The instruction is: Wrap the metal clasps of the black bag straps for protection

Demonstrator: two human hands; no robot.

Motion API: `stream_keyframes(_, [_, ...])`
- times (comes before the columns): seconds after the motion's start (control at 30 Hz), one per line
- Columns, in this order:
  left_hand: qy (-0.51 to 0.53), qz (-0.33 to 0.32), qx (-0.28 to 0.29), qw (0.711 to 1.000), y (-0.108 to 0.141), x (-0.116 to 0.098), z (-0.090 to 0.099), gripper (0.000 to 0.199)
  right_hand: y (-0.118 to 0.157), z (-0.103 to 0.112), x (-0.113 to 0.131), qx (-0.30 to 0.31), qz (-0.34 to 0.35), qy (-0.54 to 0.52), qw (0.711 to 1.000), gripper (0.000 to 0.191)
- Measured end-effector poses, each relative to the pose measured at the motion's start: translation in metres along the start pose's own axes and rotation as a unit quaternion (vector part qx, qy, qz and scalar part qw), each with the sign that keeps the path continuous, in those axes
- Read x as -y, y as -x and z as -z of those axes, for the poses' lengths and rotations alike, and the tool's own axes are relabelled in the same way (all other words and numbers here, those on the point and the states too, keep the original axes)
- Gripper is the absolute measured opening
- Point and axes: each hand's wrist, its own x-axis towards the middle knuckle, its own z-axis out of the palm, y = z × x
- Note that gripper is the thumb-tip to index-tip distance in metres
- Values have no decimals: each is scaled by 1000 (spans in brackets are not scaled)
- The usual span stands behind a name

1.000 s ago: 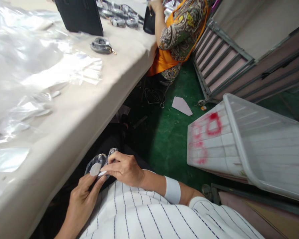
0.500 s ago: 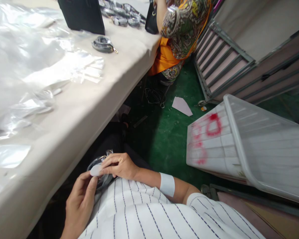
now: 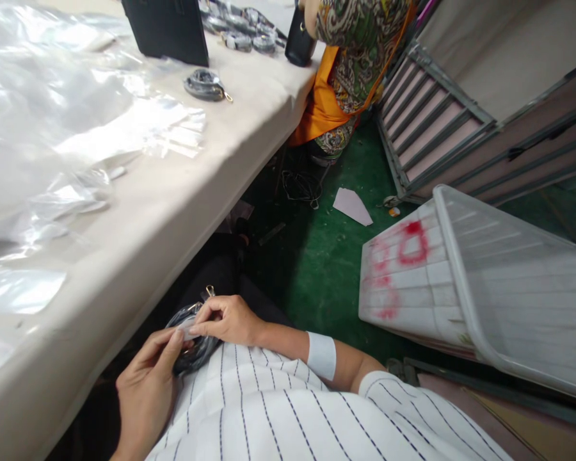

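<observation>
**Op:** Watching both hands low in the lap, near edge of frame, under the table [image 3: 139,230] lip. Left hand [image 3: 146,390] cups a bagged dark strap coil [image 3: 192,349] from the left, fingers pressed together and laid along its near side. Right hand [image 3: 228,319] sits on top of it, thumb and forefinger pinching a small pale tab [image 3: 188,330] on the bag.

**Eng:** Where's the coil relative to the body?

**Op:** Against the striped shirt [image 3: 288,416], just right of the table edge. A small metal clasp [image 3: 208,292] pokes out at its far end. I can't tell whether the bag is sealed.

**Eng:** White band on the right arm?

**Op:** Yes, wristband [image 3: 320,355], well back from the hand.

**Eng:** What's on the table?

**Op:** Clear plastic bags [image 3: 67,128] spread over the left side. Another coiled strap [image 3: 205,85] at the far end, near a black box [image 3: 168,29]. More bagged straps [image 3: 242,29] beyond that.

**Eng:** Anyone else?

**Op:** One person in an orange apron [image 3: 324,102], seated at the far end, touching a black bag [image 3: 298,45]. White crate [image 3: 461,282] with red marks lies tilted on the green floor [image 3: 326,269], right side.
</observation>
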Motion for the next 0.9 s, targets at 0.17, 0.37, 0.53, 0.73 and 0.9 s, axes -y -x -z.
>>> stream_keyframes(0.17, [-11, -34, -7, 999, 2, -6, -3, 39, 2, -4, 7, -11, -66, 85, 994, 33])
stream_keyframes(0.37, [-22, -98, -29, 994, 3, -5, -5, 30, 5, -7, 19, 9, 49, 283, 958, 17])
stream_keyframes(0.53, [-177, -403, -72, 895, 0, 6, -7, 16, 4, -11, 15, -11, 22, 288, 957, 15])
stream_keyframes(0.73, [-213, -456, -42, 863, -3, 8, -3, 17, 6, -10, 5, -34, -15, 245, 969, 11])
stream_keyframes(0.9, [-195, -431, -48, 880, 0, 5, -2, 13, 6, -10, 7, -31, -15, 246, 969, 10])
